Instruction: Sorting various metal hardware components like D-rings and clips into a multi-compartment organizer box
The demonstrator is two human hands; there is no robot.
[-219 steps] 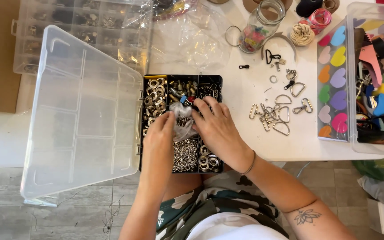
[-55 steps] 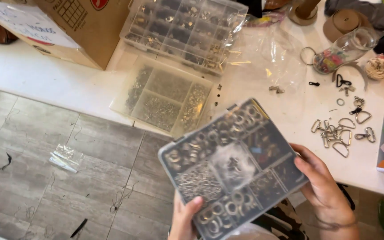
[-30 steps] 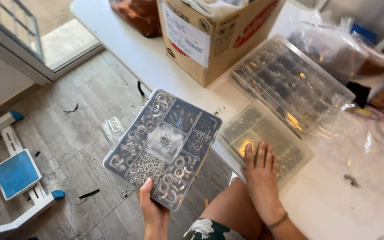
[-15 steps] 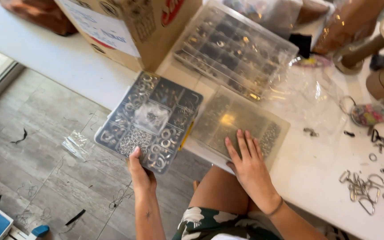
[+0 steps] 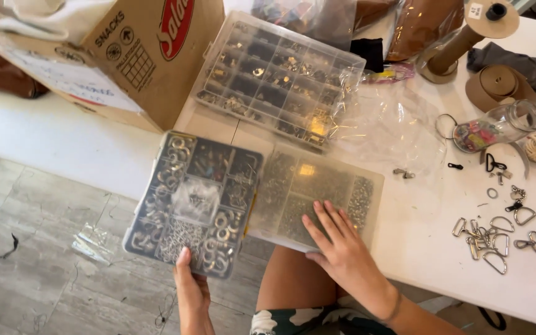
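Clear plastic organiser box (image 5: 195, 203) of metal rings, left hand (image 5: 192, 291) fingers gripping it, right hand (image 5: 342, 251) fingers spread flat.

Brown cardboard box (image 5: 138, 56) at top left on white table (image 5: 44, 142), tilted: red oval logo, black printed symbols, white paper label (image 5: 63, 77) on its side. Small white sticker (image 5: 476, 10) on wooden spool top (image 5: 490, 17), top right. No screens or signs.
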